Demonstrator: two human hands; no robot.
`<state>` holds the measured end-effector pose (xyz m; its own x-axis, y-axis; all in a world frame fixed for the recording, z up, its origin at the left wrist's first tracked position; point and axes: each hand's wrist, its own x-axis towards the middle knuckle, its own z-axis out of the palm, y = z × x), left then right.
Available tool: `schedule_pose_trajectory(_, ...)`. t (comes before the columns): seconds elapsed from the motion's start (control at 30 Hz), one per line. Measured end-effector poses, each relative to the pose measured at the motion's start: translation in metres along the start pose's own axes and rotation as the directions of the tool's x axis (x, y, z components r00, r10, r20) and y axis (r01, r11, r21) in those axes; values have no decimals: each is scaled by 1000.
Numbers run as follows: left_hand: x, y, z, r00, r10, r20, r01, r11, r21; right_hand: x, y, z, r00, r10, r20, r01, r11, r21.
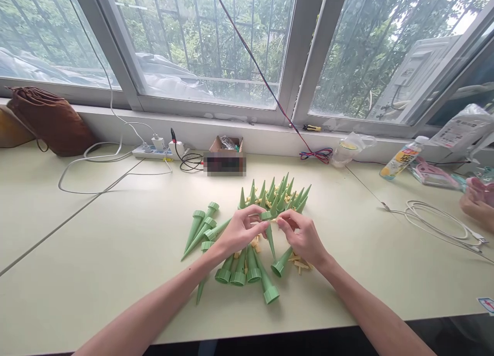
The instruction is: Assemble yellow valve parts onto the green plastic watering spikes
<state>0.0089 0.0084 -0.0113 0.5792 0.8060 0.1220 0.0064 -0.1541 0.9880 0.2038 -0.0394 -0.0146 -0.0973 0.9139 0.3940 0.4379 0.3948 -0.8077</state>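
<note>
While left hand (242, 231) grips tapered plastic spike (270, 238), right hand (304, 236) pinches yellow peg (274, 220)

Items on and about the pale desk (127, 243), window side.
Far left corner: brown drawstring bag (54, 120). Far edge, left of middle: white power strip (156, 152) with plugs fitted; looped black cable (192, 170) just beside. Far edge, near middle: small open box (215, 144), front blurred, clear wrapping inside. Far edge, right of middle: bundled red-and-blue wire (322, 155); clear plastic bag (347, 149) near it. Toward far right corner: bottle (402, 160), printed label, tilted in view; pink article (436, 172), detail unclear. Toward right edge: coiled white cable (424, 201). Near edge, right: small sticker (487, 304). Behind far edge: grey-framed window (297, 47), trees outside.
</note>
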Motion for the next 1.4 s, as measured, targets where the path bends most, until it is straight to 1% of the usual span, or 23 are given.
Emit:
schedule_pose_trajectory(0.27, 0, -1, 3, 997, 75, 12, -75, 997, -13, -1, 6, 1, 999, 33, -5, -33, 999, -17)
schedule_pose_trajectory(0.53, 0, -2, 3, 993, 109, 47, -109, 994, 2, -2, 7, 3, 1000, 10, -28, -12, 998, -61)
schedule_pose_trajectory(0.67, -1, -2, 3, 993, 112, 40, -114, 993, 32, -1, 7, 4, 1000, 3, -26, -5, 997, -73)
schedule_pose_trajectory(0.8, 0, -3, 2, 996, 88, 11, -89, 995, 42, 0, 6, 4, 1000, 15, -15, -16, 998, -59)
schedule_pose_trajectory(0.9, 1, -4, 1, 999, 45, -6, -45, 998, 37, 0, 3, 3, 1000, 21, -3, -21, 999, -34)
schedule_pose_trajectory(0.97, 2, -3, 0, 1000, 13, -18, -12, 999, 32, -1, 1, 2, 1000, 8, -6, -8, 1000, -28)
schedule_pose_trajectory(1.17, 2, -2, -2, 999, -12, -34, 12, 1000, -15, -2, 0, 2, 999, -49, 10, 49, 997, -53)
schedule_pose_trajectory(1.4, 3, -6, -3, 999, -25, -31, 25, 1000, 10, -1, 3, 2, 994, -104, 31, 107, 987, -123)
